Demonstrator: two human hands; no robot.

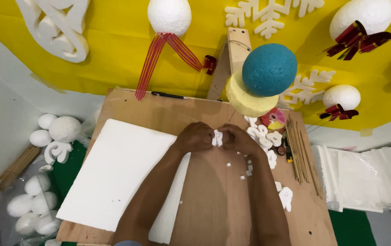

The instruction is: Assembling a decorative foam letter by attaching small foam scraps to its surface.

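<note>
Pinched small white foam cutout (217, 137) between our left hand (196, 136) and right hand (237, 139), above plywood board (213, 205), right of foam sheet (118, 173). Light finger pressure seemed wise; foam crumbles, scraps (245, 172) already scattered.

Open brown desk (213, 200) right between the forearms, only small foam crumbs (245, 169) dotted there. Left side is blocked by the big white foam sheet (118, 173). Right, foam cutouts (264, 136) and wooden sticks (298, 148) crowd in; the blue foam ball (269, 69) and yellow foam disc (245, 98) overhang the far edge.
</note>
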